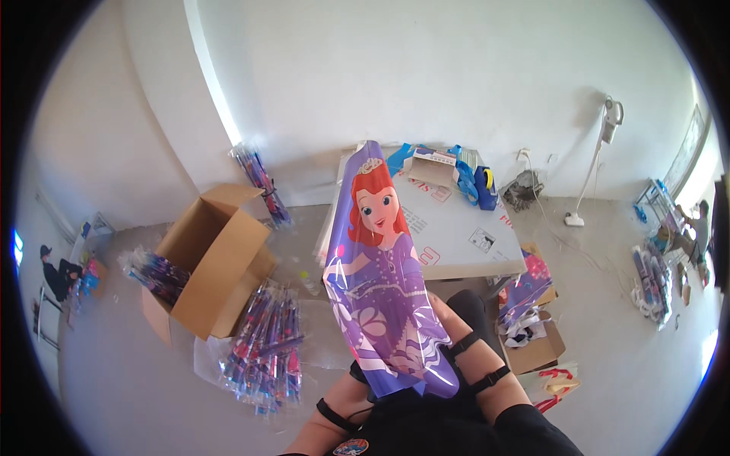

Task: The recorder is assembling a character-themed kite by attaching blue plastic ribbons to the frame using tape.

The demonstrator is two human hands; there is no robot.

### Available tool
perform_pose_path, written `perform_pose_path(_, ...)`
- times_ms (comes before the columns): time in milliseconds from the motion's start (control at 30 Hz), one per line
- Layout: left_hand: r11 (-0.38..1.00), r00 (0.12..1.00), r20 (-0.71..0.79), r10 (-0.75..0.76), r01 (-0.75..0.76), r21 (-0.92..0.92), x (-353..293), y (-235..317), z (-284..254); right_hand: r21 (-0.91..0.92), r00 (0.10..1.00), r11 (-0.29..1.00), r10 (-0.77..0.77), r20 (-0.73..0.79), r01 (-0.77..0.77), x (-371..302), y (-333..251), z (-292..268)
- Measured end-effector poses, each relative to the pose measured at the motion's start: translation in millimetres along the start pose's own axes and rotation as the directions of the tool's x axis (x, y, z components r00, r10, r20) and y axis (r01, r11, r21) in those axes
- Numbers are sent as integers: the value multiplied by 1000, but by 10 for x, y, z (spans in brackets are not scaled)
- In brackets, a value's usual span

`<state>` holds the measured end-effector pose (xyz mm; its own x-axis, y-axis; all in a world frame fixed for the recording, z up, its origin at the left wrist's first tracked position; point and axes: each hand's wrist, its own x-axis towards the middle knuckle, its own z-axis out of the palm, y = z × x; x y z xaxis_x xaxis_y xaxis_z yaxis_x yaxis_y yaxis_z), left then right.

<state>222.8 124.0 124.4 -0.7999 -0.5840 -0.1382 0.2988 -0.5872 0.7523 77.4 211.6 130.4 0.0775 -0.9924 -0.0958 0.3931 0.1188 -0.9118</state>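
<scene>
A long, glossy purple sheet (384, 266) stretches upright in front of me, printed with a red-haired princess in a crown and purple dress. It looks like thin foil or plastic, and its lower end curls over near my lap. My right hand (436, 302) is at the sheet's right edge, its fingers hidden behind the print. Below it, the right forearm wears black straps. My left hand is covered by the sheet's lower part; only the strapped left forearm (341, 404) shows. Whether either hand grips the sheet cannot be seen.
Behind the sheet stands a table (464, 247) with a small open box (433, 169) and a blue tape dispenser (485, 188). An open carton (220, 262) and plastic-wrapped bundles (266, 342) lie left. Another carton (536, 346) sits right. A stick vacuum (601, 152) leans on the wall. People are at both far sides.
</scene>
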Motion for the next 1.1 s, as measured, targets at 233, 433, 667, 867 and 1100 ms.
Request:
perform_pose_path(233, 989, 995, 11, -100, 99, 107, -240, -17, -289, 22, 962, 999, -36, -269, 43, 307, -190, 211)
perform_pose_path(433, 984, 991, 14, -135, 132, 119, -240, 95, -397, -64, 983, 992, -118, -137, 111, 557, -337, 262)
perform_pose_path(667, 986, 992, 1, -128, 127, 111, -331, 237, -850, 129, 999, 992, 15, -49, -9, 720, -149, 77)
perform_pose_path(867, 987, 990, -28, -136, 138, 85, -311, 461, -1321, -135, 961, 991, -37, -274, 0, 455, -458, -631)
perform_pose_path(1100, 990, 989, -105, -108, 116, 77, -97, 814, -1710, -269, 890, 963, -150, -432, 31, 345, -1082, -1080)
